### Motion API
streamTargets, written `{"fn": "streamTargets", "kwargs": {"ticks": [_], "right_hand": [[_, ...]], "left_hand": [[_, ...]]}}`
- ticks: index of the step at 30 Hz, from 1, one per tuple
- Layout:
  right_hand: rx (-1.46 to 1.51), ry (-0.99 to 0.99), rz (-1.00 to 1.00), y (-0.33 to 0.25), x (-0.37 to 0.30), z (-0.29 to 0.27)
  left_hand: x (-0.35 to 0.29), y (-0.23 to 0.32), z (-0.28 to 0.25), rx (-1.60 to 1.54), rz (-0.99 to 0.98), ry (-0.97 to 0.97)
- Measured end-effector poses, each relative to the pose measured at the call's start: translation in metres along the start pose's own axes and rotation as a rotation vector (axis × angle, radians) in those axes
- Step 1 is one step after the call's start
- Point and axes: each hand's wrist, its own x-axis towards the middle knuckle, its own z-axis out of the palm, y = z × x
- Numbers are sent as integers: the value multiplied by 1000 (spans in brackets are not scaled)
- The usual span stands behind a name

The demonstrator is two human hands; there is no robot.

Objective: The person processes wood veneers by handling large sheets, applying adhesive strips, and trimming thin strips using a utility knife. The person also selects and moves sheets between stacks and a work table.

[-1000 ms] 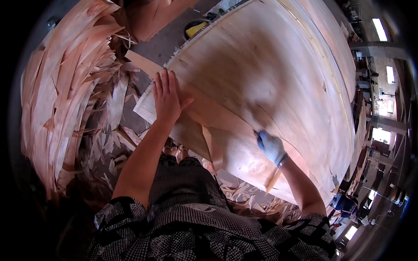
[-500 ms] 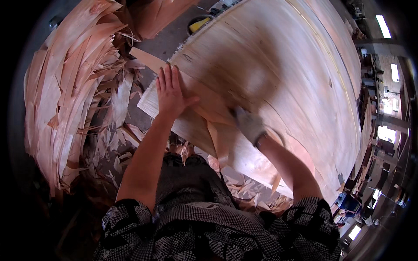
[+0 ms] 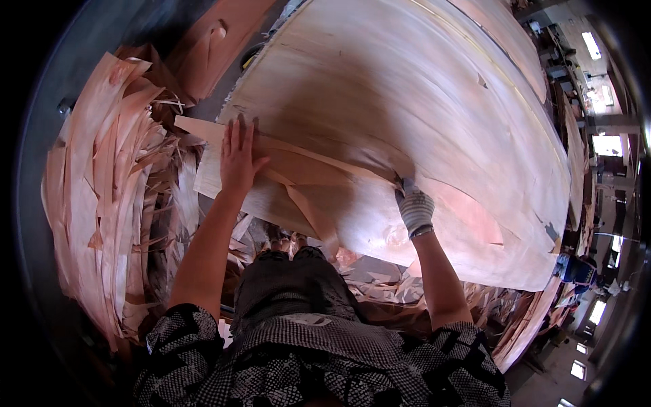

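My bare left hand [image 3: 239,161] lies flat with its fingers stretched out. It presses on the left part of a long tan veneer strip [image 3: 305,157], whose end sticks out past the stack's left edge. My right hand [image 3: 416,209], in a grey-and-white striped glove with dark fingertips, is closed at the strip's right end. Something small may be in its fingers, but I cannot make it out. Under both hands spreads a large pale wood veneer sheet [image 3: 352,88] on top of a stack. A narrower veneer piece [image 3: 310,214] hangs over the near edge between my hands.
A tall heap of torn veneer strips [image 3: 88,197] stands at the left. Reddish veneer sheets [image 3: 217,41] lie at the far left. Veneer scraps [image 3: 380,292] litter the floor by the near edge. At the far right a person in blue [image 3: 578,270] is visible.
My right hand has moved right along the strip, away from my left hand. My left hand remains flat on the strip. The view has shifted, showing more of the stack's right side.
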Motion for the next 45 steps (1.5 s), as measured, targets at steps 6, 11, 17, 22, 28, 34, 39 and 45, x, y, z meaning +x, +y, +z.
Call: {"fn": "streamTargets", "kwargs": {"ticks": [6,11,17,22,28,34,39,45], "right_hand": [[235,-200,-290,-29,-67,-42],[558,-344,-367,-71,-58,-56],[389,-158,-314,-160,14,-12],[302,-163,-243,-164,19,15],[255,-134,-29,-188,14,-2],[307,-31,241,-201,9,7],[335,71,437,-239,2,10],[390,230,598,-260,6,23]], "left_hand": [[1,8,-12,54,-53,-64],[6,3,-11,33,-47,-81],[7,2,-19,-78,25,19],[-42,-21,-66,148,345,-177],[-144,-151,-92,63,573,-460],[-110,-215,-125,77,443,-370],[-38,-265,-117,-146,463,-711],[46,-231,-109,-275,719,-753]]}}
